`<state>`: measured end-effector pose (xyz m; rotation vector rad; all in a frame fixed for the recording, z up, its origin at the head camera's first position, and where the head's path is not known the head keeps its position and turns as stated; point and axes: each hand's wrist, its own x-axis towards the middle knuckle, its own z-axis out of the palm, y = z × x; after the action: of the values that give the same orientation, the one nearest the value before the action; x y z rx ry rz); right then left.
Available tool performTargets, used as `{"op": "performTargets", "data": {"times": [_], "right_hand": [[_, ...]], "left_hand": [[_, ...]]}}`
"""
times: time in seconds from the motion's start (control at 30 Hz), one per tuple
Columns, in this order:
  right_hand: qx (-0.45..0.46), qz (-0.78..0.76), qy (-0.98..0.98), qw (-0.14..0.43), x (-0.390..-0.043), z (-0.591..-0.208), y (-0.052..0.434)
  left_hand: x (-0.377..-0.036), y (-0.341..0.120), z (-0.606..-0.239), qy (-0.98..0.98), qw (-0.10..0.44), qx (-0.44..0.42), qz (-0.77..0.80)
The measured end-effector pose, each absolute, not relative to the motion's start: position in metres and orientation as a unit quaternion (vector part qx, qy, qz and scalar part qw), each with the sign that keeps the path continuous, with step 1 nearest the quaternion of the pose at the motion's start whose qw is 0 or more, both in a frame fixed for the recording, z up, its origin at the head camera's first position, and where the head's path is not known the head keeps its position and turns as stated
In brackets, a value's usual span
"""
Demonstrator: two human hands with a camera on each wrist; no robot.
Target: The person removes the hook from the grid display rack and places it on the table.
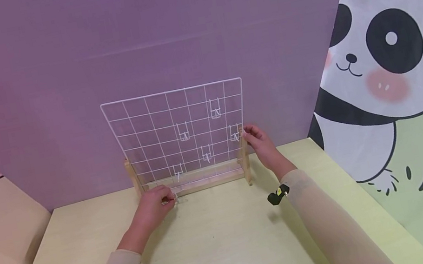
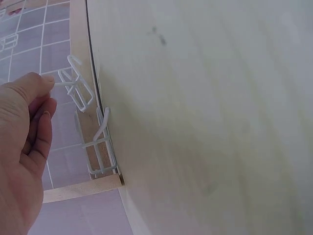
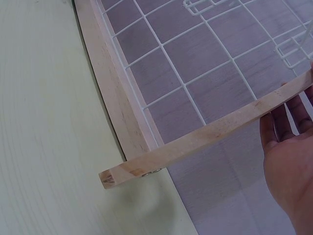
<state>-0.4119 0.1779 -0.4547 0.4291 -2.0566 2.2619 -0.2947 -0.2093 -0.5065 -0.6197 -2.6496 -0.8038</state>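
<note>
A white wire grid panel (image 1: 170, 91) stands tilted in a wooden stand (image 1: 208, 183) at the back of the table. Between thumb and fingertip my left hand (image 1: 154, 206) pinches a white wire hook (image 2: 77, 90), held in front of the panel's lower left part. Just beside it, a second wire hook (image 2: 101, 152) is at the stand's wooden base near the left post; the left hand hides it in the head view. My right hand (image 1: 263, 145) grips the upper end of the right wooden post (image 1: 246, 163), its fingers curled around behind.
Several more white wire hooks hang on the grid, one high on the right (image 1: 215, 113) and one lower left of centre (image 1: 178, 173). Behind the pale wooden table (image 1: 222, 243) rises a purple wall (image 1: 160, 32). A panda picture (image 1: 384, 49) covers the right wall.
</note>
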Motion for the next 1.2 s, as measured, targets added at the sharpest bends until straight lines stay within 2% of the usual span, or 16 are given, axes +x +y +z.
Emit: {"op": "performTargets", "data": {"times": [0.6,0.97,1.2], "right_hand": [[0.136,0.729,-0.670,0.027,-0.4090,-0.4529,0.1765],[0.135,0.730,-0.669,0.027,-0.4123,-0.4553,0.1769],[0.134,0.729,-0.671,0.025,-0.4118,-0.4554,0.1774]], "left_hand": [[-0.2927,-0.2135,-0.5051,-0.921,0.153,-0.249,-0.259],[-0.2944,-0.2148,-0.5058,-0.925,0.124,-0.235,-0.272],[-0.2957,-0.2151,-0.5091,-0.919,0.117,-0.254,-0.277]]}}
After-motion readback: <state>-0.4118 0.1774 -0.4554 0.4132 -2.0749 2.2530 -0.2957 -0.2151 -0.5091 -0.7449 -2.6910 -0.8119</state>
